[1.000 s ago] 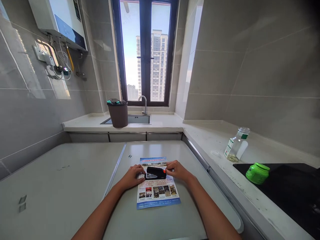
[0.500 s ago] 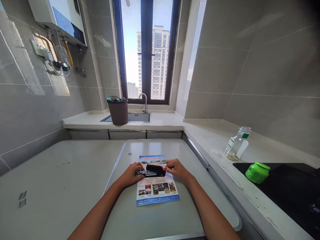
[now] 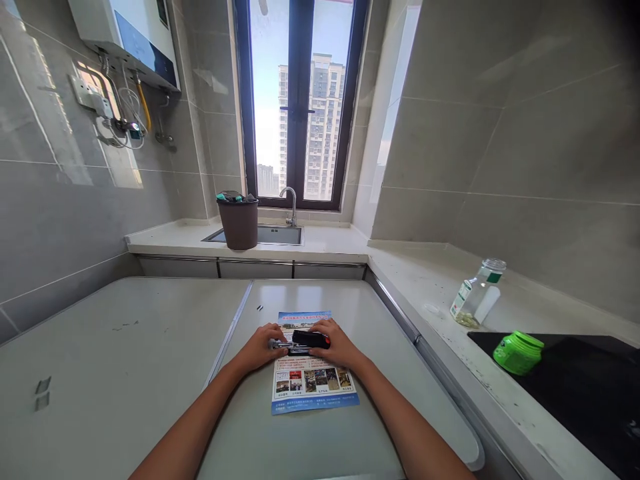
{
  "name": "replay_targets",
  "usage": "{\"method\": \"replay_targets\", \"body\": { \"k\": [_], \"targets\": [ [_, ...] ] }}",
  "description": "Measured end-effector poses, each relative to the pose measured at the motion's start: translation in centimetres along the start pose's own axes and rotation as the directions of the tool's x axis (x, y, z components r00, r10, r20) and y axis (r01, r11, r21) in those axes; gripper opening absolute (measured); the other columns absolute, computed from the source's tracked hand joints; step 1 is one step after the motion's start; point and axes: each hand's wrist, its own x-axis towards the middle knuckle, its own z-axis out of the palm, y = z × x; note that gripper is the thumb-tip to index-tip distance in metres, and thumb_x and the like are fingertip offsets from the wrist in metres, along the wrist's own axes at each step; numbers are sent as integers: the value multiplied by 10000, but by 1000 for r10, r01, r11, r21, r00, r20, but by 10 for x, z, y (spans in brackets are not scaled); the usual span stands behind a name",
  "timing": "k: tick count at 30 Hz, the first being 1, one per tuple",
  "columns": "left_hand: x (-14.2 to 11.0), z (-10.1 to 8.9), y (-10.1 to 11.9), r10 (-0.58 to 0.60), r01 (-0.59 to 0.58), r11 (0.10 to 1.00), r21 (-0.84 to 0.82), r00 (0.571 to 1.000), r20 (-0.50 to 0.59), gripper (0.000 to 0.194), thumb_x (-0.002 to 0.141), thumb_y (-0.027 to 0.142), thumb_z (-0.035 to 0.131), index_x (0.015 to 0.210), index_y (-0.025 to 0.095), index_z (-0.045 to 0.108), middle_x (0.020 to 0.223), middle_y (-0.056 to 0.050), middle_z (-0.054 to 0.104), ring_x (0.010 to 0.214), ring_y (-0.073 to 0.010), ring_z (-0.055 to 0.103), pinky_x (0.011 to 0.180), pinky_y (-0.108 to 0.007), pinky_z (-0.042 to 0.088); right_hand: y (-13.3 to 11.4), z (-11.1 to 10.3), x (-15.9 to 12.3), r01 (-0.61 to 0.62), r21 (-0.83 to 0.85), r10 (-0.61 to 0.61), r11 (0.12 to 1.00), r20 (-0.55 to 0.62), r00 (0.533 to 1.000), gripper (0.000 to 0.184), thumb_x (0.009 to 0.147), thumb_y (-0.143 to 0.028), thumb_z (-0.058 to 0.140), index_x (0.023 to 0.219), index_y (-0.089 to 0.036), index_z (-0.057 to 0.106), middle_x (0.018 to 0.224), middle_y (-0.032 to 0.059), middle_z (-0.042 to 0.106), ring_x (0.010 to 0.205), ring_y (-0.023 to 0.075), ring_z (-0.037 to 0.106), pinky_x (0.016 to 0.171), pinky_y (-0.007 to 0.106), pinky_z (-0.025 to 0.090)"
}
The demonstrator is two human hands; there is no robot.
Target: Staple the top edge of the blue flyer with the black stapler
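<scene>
A black stapler [image 3: 306, 339] with a silver metal part and a red spot lies crosswise over a printed leaflet [image 3: 316, 403]. My left hand [image 3: 263, 345] closes on its metal left end, with thumb and fingers pinching there. Around the black right end, my right hand [image 3: 336, 341] is wrapped, fingers above and thumb below. The leaflet lies flat on the pale table panel, its upper part partly covered by the stapler and both hands. Two tiny dark pieces [image 3: 259, 307] rest on the panel beyond my left hand.
Two grey strips [image 3: 43, 393] lie at the far left. On the right counter stand a glass bottle [image 3: 473, 297] and a tipped green jar [image 3: 519, 353] by a black cooktop [image 3: 575, 380]. A brown bucket [image 3: 239, 225] stands at the sink [image 3: 280, 235].
My right hand has moved left from the stapler's right tip and now wraps around its black body. My left hand stays on the metal end. The view has shifted slightly.
</scene>
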Motion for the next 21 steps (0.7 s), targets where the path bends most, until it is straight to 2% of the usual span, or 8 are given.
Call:
{"method": "replay_targets", "body": {
  "k": [4,7,9,12,14,16,18,21],
  "targets": [
    [1,-1,0,-30,28,997,-71,999,-27,199,796,382,772,876,200,770,964,-55,687,896,-209,634,820,-322,472,-3,4,0,-2,-16,2,1000,14,1000,344,767,-354,835,1089,-269,749,1050,37,741,989,243,647,955,386,436],
    [4,-2,-1,-89,78,987,-140,993,-77,270,795,428,776,930,194,778,957,-61,700,866,-210,641,792,-326,484,-4,4,-1,0,-26,-2,1000,-67,998,276,780,-345,823,1038,-269,763,952,20,761,895,230,678,912,379,468],
    [6,-2,-3,-145,106,957,-271,981,-129,333,799,447,779,1012,192,770,959,-61,717,861,-212,656,810,-335,499,-6,2,-1,20,-28,-23,999,-142,990,282,800,-345,805,1070,-278,761,978,30,770,905,236,696,890,377,502],
    [8,0,-7,-290,159,794,-587,947,-136,470,768,447,826,1140,180,720,1024,-84,748,944,-236,698,895,-363,522,-10,-2,-2,103,-42,-110,994,-239,965,332,848,-282,751,1179,-289,728,1112,50,762,1014,242,705,902,376,542],
    [7,2,-9,-365,207,626,-752,930,-49,506,755,435,850,1157,164,703,1122,-125,747,1022,-256,709,958,-385,524,-13,-6,-2,203,-113,-226,973,-267,937,385,876,-215,701,1253,-289,692,1190,58,745,1092,243,687,943,397,543],
    [5,3,-9,-378,264,496,-827,923,68,486,768,407,853,1152,148,706,1201,-155,727,1042,-256,714,993,-395,524,-15,-9,-2,297,-245,-357,923,-255,899,437,903,-150,640,1315,-296,655,1243,58,729,1154,254,656,975,438,525],
    [4,4,-7,-356,306,417,-856,921,156,455,789,366,848,1158,139,711,1205,-159,724,989,-229,726,975,-375,541,-16,-9,-2,363,-379,-460,851,-206,864,465,936,-113,582,1357,-306,624,1271,50,719,1185,262,628,978,467,507],
    [3,3,-3,-322,311,332,-890,925,203,350,838,321,814,1113,124,728,1151,-152,735,925,-185,728,928,-322,560,-18,-6,-2,437,-498,-552,749,-105,827,461,981,-101,523,1383,-316,596,1306,32,702,1166,248,616,970,464,494]
  ]
}}
